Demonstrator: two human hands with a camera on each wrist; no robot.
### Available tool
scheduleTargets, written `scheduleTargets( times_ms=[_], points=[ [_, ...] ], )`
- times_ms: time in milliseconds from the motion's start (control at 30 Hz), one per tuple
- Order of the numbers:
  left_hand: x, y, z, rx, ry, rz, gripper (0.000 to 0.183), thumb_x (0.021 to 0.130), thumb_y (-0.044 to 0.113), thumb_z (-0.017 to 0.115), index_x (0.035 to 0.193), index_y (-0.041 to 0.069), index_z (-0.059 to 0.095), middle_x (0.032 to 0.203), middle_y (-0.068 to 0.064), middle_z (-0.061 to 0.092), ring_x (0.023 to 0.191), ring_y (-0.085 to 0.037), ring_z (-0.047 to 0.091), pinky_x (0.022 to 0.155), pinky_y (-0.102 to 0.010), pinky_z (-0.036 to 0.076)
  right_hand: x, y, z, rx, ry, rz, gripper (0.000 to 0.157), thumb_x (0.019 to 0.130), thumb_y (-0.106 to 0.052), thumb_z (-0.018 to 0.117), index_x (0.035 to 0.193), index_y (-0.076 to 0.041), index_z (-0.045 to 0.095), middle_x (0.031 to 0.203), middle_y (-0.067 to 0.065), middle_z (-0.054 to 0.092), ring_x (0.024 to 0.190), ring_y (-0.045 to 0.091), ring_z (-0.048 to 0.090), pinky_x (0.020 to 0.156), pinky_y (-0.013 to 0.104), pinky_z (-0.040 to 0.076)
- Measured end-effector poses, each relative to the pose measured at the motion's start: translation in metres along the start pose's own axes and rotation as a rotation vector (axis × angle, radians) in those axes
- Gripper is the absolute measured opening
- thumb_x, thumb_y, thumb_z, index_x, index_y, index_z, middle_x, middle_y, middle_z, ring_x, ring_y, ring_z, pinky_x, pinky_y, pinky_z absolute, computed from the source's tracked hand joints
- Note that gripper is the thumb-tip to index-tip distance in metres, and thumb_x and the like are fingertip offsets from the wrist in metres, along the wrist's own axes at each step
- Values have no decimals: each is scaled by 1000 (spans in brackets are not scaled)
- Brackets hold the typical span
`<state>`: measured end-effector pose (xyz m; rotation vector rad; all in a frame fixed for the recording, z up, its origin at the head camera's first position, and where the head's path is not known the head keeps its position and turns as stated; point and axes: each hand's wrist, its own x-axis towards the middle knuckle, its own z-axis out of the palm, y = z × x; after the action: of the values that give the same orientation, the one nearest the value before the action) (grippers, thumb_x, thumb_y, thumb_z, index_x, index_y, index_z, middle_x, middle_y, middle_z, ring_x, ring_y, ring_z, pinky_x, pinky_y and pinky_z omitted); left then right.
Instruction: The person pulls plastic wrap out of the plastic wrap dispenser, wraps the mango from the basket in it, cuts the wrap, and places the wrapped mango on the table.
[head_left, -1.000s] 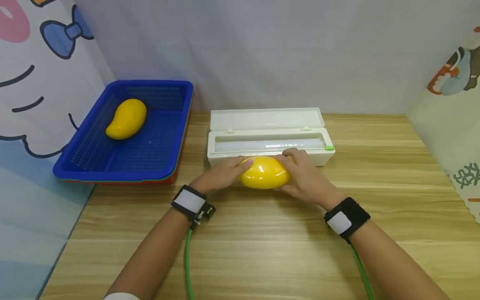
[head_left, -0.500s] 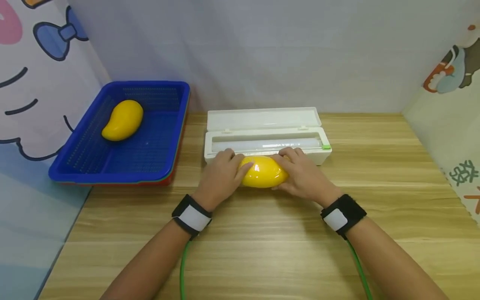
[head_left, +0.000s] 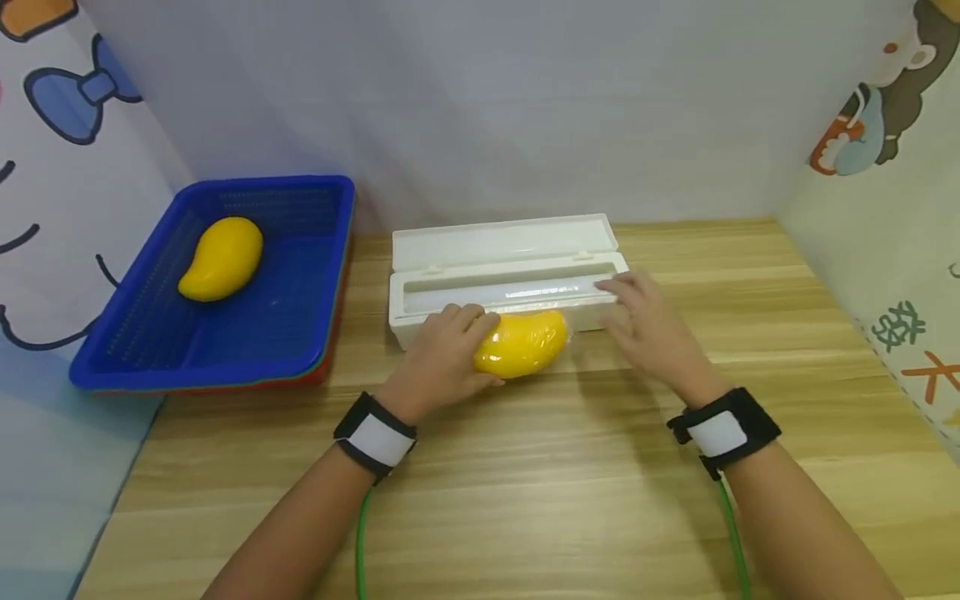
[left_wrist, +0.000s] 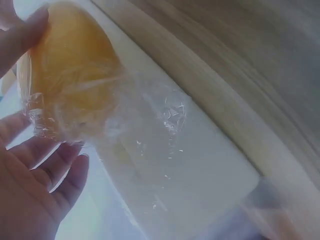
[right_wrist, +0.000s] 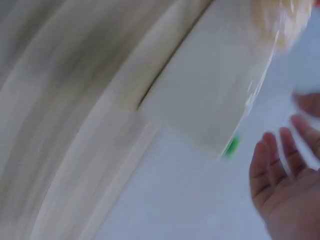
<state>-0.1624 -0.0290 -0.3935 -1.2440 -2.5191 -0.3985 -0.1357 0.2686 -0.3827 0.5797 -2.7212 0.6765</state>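
Note:
My left hand (head_left: 446,358) grips a yellow mango (head_left: 521,346) by its left end, just in front of a white cling film dispenser (head_left: 592,317). Clear cling film (left_wrist: 172,112) covers part of the fruit; in the left wrist view it looks crumpled and spreads beyond the fruit across the dispenser's face. The dispenser's lid (head_left: 502,242) stands raised, and a roll of film (head_left: 517,292) lies inside. My right hand (head_left: 652,333) is apart from the mango, by the dispenser's right end, with fingers spread and holding nothing. In the right wrist view those fingers are near a green slider (right_wrist: 232,146).
To the left stands a blue basket (head_left: 198,383), stacked on others with green and red edges. A second mango (head_left: 222,258) lies in it. Wood-grain table (head_left: 540,500) lies beneath my arms. A pale curtain (head_left: 487,108) hangs behind the dispenser.
My right hand has let go of the mango and moved right to the dispenser's end. My left hand shifted its grip and keeps hold; the mango is now tilted. The head view has turned slightly.

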Motion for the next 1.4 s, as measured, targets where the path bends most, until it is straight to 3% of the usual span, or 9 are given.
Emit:
scheduleTargets(
  times_ms=[100,167,333,533,800,1200,1400],
  points=[
    [-4,-4,1,-38,18,-15,78,63,46,84,122,3,55,114,-13,56,96,-25,48,80,-42,50,-1,26,-17,53,39,162,32,90,-3,62,121,5,59,114,24,50,89,33,53,68,50,52],
    [-6,-5,4,-58,28,-12,76,65,45,83,122,2,56,115,-14,56,99,-26,48,85,-42,50,-1,40,-22,59,5,189,29,91,-3,61,119,6,61,110,24,52,87,33,53,68,50,51],
    [-8,-7,12,-49,76,8,76,67,47,81,124,4,56,121,-13,56,109,-27,45,91,-47,45,-1,61,-21,61,-74,155,30,91,-8,63,119,3,63,102,18,56,84,27,52,66,44,48],
    [-7,-7,16,-81,131,36,74,65,45,82,122,4,57,124,-16,56,114,-27,45,99,-50,39,2,67,-19,78,-36,110,19,90,-9,64,106,-1,70,93,11,57,78,20,48,60,37,40],
    [-2,-6,14,-131,100,55,74,66,41,83,123,1,56,127,-20,54,116,-30,43,103,-43,40,6,68,-21,78,-12,63,13,87,-5,67,97,1,73,92,9,60,77,16,47,58,35,40],
    [-4,-6,12,-121,67,22,75,67,43,82,125,3,58,129,-21,54,118,-30,44,105,-46,38,12,63,-14,103,46,8,12,83,1,69,94,3,73,89,10,61,79,18,45,62,36,37],
    [-3,-6,11,-138,52,5,73,69,42,81,127,5,58,132,-20,52,120,-31,44,106,-51,36,27,49,-4,79,10,-122,11,84,0,68,93,2,74,83,9,60,74,18,43,59,34,36]
  ],
)
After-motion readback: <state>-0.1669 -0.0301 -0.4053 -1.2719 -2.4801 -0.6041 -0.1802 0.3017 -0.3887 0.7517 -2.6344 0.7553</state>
